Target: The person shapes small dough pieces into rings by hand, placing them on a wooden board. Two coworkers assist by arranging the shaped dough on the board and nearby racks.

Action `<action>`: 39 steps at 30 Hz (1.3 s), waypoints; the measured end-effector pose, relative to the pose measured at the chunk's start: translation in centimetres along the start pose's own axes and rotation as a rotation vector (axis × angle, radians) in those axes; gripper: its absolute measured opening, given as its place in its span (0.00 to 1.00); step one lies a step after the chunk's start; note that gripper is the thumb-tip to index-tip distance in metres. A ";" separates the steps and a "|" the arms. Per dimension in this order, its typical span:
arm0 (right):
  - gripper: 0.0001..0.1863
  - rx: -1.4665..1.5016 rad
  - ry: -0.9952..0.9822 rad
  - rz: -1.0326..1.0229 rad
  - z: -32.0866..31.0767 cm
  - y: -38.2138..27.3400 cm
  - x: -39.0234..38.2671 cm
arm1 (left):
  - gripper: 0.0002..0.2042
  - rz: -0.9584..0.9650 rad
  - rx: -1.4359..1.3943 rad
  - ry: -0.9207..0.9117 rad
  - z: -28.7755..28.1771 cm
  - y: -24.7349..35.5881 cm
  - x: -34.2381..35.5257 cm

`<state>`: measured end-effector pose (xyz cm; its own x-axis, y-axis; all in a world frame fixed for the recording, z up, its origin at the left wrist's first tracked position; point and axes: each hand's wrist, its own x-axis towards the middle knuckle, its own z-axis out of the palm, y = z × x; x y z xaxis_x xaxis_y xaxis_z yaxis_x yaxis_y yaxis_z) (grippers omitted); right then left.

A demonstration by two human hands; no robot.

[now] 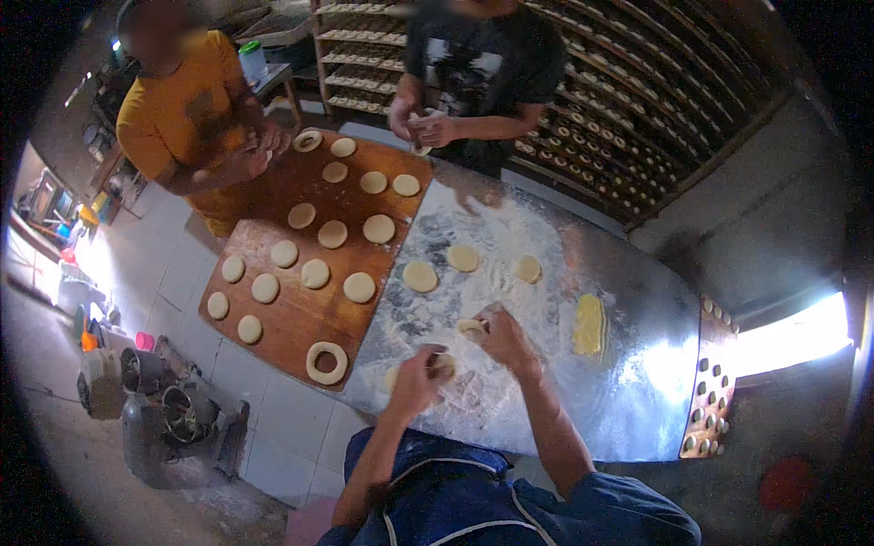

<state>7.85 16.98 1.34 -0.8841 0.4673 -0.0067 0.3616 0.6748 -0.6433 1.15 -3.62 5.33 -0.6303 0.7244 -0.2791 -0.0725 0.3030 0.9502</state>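
My left hand (419,378) is closed on a pale piece of dough (443,368) over the floured metal table (642,355), partly covering it. Further forward and to the right, my right hand (505,337) grips another dough piece (472,326), which looks ring-like, at its fingertips. Just beyond my hands lie flat dough rounds (421,276), (462,257), (528,269), and to the right a yellow slab (587,323) of dough or fat. On the wooden board (237,300) at the left are several dough discs (359,287) and a large dough ring (326,362) near its front edge.
Two co-workers stand across the table, one in mustard (177,109), one in dark (469,64), hands raised. Behind are racks (628,100) of shaped dough. A tray (694,428) of dough pieces sits at the right end; metal pots (187,409) stand at lower left.
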 end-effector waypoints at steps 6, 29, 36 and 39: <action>0.17 -0.386 0.118 0.070 -2.2 7.2 -1.2 | 0.18 0.541 0.598 0.134 8.1 -3.3 2.0; 0.25 1.353 -0.405 0.112 -9.0 5.2 -10.5 | 0.21 0.016 -0.891 -0.208 15.6 -3.5 -0.4; 0.26 1.237 -0.201 0.176 -2.9 8.4 -10.9 | 0.09 0.258 -0.991 0.025 16.5 -3.5 -0.1; 0.30 1.308 -0.175 0.412 -3.2 7.6 -11.7 | 0.11 0.106 -0.637 0.226 17.2 -0.5 -0.8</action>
<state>21.92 18.47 -0.98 -0.8431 0.3571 -0.4022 0.1512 -0.5602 -0.8144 14.99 6.34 2.71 -0.8000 0.5619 -0.2104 -0.3987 -0.2359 0.8862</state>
